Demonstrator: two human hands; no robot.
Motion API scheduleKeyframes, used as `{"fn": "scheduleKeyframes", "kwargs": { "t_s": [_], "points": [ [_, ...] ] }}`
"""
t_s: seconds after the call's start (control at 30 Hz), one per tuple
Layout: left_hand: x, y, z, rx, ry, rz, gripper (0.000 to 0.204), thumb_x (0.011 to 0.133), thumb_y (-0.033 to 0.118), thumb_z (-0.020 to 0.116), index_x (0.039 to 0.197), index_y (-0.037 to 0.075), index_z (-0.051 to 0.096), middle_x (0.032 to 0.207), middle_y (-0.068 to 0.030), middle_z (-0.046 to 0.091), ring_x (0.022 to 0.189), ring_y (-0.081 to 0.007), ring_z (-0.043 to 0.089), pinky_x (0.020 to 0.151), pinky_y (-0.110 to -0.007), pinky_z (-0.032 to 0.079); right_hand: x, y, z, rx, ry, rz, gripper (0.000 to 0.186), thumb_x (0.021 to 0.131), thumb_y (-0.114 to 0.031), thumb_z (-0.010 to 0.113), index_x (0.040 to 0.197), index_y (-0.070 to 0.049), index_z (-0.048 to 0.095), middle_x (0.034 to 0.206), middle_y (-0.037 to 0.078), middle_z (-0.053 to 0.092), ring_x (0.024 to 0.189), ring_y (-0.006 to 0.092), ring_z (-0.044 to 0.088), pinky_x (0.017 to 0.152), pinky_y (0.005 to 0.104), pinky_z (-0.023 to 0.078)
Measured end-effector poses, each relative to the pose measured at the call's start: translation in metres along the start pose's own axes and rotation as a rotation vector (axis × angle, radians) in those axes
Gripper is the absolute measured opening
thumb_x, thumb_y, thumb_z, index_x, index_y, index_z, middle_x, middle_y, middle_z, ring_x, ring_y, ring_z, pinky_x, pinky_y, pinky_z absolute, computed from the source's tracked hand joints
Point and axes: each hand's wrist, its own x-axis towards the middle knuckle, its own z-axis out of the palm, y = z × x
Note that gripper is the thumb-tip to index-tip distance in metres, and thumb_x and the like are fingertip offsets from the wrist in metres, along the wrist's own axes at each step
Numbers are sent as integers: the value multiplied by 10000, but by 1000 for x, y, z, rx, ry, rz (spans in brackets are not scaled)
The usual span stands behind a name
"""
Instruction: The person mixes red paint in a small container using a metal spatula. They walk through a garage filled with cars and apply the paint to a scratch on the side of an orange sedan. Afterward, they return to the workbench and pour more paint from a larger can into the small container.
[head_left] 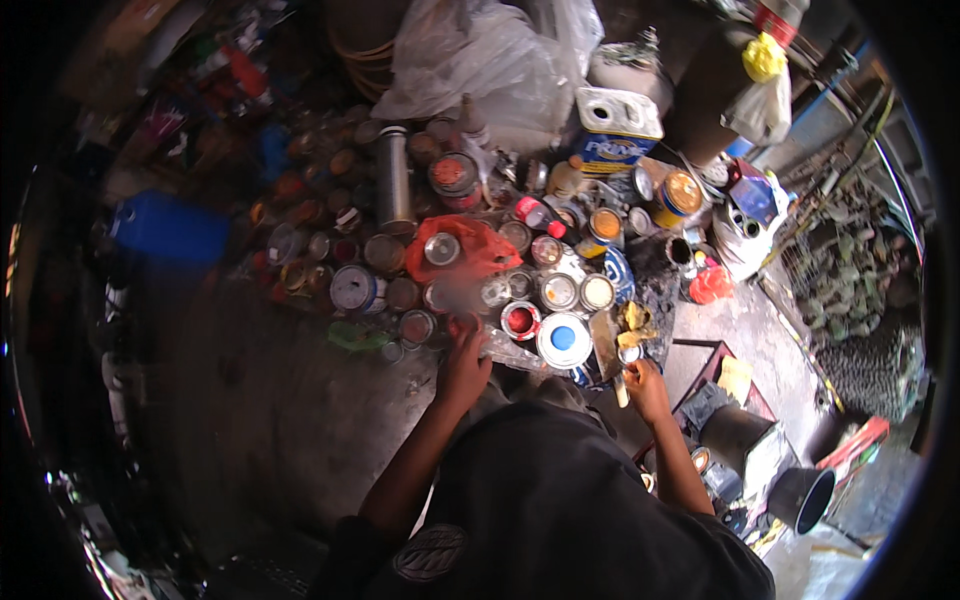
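My left hand [466,350] reaches in among the paint tins, beside a dark-rimmed tin [417,327]. Its fingertips are blurred, so what they touch is unclear. Bent toward a small white-rimmed tin [630,353], my right hand [646,388] has its fingers closed at the tin's near edge. Close by that hand lies a scraper, its broad brown blade [605,335] pointing away and its pale handle [622,392] toward me. Between my hands stand a white lid with a blue centre [563,338] and an open tin of red paint [520,320].
Several tins crowd the floor ahead, with a red plastic bag [475,245] among them. Farther off are a tall silver cylinder [395,180], a blue-and-white metal can [617,130] and clear plastic sheeting [490,65]. A blue container [170,228] lies left; a black bucket [802,500] lies right.
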Motion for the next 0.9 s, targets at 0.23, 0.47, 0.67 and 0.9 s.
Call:
{"fn": "scheduleKeyframes", "kwargs": {
  "t_s": [0.23,0.47,0.67,0.9],
  "points": [
    [99,-17,5,282,-78,275,503,863,-23,571,1356,66,607,1363,-187,547,1263,-391,553,1049,-471,491,-4,-12,6,22,-14,-68,205,931,-131,691,1091,-2,690,1090,230,685,958,395,693,824,446,569],
    [118,-19,16,385,-154,318,573,859,-3,605,1424,88,569,1426,-177,509,1306,-373,542,1033,-477,521,-23,-5,2,16,33,-144,210,910,-98,705,1083,17,674,1047,209,682,877,357,691,789,411,570],
    [119,-23,24,429,-186,316,509,878,26,612,1382,96,595,1417,-180,523,1290,-376,551,1003,-500,527,-29,21,12,-30,47,-154,238,899,-86,715,1110,15,674,1047,204,681,838,322,697,764,398,568],
    [118,-23,25,364,-127,344,475,889,33,597,1360,87,616,1388,-183,543,1262,-374,561,1007,-495,511,-26,9,14,20,44,-142,267,894,-89,723,1136,10,668,1049,200,681,814,312,696,758,401,567]
  ]
}}
